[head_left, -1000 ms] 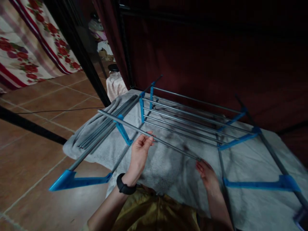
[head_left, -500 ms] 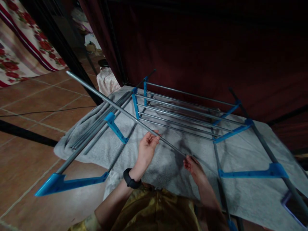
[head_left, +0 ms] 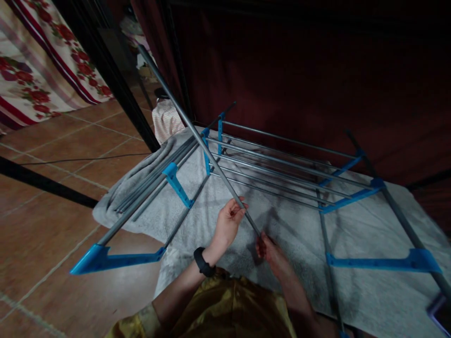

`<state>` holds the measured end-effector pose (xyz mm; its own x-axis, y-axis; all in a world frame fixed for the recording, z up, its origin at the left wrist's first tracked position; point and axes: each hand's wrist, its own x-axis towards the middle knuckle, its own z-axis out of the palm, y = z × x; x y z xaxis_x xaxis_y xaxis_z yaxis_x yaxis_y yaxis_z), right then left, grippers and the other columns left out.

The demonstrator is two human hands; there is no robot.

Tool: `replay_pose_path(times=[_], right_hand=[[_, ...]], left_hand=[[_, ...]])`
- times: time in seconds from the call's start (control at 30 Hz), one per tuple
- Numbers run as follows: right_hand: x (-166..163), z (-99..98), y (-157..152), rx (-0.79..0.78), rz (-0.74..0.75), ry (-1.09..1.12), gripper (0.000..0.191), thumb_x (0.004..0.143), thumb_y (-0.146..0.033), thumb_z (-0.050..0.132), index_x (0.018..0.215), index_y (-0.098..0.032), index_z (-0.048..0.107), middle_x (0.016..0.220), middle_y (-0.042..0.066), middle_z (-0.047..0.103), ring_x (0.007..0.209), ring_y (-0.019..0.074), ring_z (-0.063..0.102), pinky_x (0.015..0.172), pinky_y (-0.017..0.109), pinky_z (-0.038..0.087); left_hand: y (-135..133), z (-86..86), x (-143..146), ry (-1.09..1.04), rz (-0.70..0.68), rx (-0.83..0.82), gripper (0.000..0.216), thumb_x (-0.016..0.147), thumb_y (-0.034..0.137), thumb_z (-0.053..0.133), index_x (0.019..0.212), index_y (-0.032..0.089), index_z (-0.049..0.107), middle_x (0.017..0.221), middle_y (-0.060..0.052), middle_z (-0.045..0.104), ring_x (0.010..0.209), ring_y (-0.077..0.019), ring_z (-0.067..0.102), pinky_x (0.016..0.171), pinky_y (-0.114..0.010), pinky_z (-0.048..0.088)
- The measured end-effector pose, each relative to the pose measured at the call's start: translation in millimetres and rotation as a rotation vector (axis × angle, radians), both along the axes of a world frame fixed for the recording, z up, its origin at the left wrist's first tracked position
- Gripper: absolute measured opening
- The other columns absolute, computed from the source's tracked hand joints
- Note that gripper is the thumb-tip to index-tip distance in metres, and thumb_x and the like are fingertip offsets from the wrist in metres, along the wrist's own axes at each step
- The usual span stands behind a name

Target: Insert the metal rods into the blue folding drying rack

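A long grey metal rod [head_left: 190, 123] slants from the upper left down to my two hands. My left hand [head_left: 229, 224], with a black band on its wrist, pinches the rod a little above its lower end. My right hand [head_left: 269, 247] grips that lower end, so the tip is hidden in the fingers. Behind and around the hands stands a partly built rack with blue plastic brackets [head_left: 178, 188] on grey tubes. Several thin crossbars [head_left: 275, 159] join its far brackets. The held rod passes in front of the rack's left side and its upper end is free.
Several loose rods [head_left: 158, 171] lie at the left on a grey blanket [head_left: 289, 234]. A phone-like object [head_left: 439, 312] rests at the lower right. A black post [head_left: 116, 89] rises at the left, a dark red curtain [head_left: 299, 70] hangs behind, and a cable [head_left: 84, 158] crosses the tiled floor.
The rod has swung steeper, its far end rising and moving right. My right hand has come down and closer to my left hand. The whole view has shifted slightly.
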<state>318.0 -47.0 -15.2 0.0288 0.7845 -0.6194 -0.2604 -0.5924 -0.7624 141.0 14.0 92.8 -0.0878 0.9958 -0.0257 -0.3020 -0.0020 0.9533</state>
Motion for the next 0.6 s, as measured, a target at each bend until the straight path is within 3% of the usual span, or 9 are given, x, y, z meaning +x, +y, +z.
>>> replay_pose_path(times=[0.33, 0.6], right_hand=[[-25.5, 2.9, -13.7, 0.054, 0.126, 0.085, 0.057, 0.078, -0.080, 0.065, 0.075, -0.023, 0.068, 0.066, 0.003, 0.063, 0.059, 0.0162, 0.052, 0.057, 0.032, 0.041], [-35.6, 10.7, -10.3, 0.066, 0.174, -0.021, 0.067, 0.065, -0.084, 0.072, 0.084, -0.021, 0.071, 0.076, 0.007, 0.073, 0.067, 0.0184, 0.061, 0.063, 0.033, 0.049]], left_hand=[[-3.4, -2.6, -4.9, -0.001, -0.004, -0.010, 0.034, 0.069, 0.032, 0.086, 0.099, 0.020, 0.078, 0.085, -0.005, 0.078, 0.080, -0.0194, 0.068, 0.077, -0.031, 0.053], [-5.1, -0.7, -14.2, 0.111, -0.032, 0.046, 0.030, 0.074, 0.031, 0.082, 0.103, 0.020, 0.081, 0.081, -0.003, 0.074, 0.074, -0.0181, 0.060, 0.070, -0.029, 0.048]])
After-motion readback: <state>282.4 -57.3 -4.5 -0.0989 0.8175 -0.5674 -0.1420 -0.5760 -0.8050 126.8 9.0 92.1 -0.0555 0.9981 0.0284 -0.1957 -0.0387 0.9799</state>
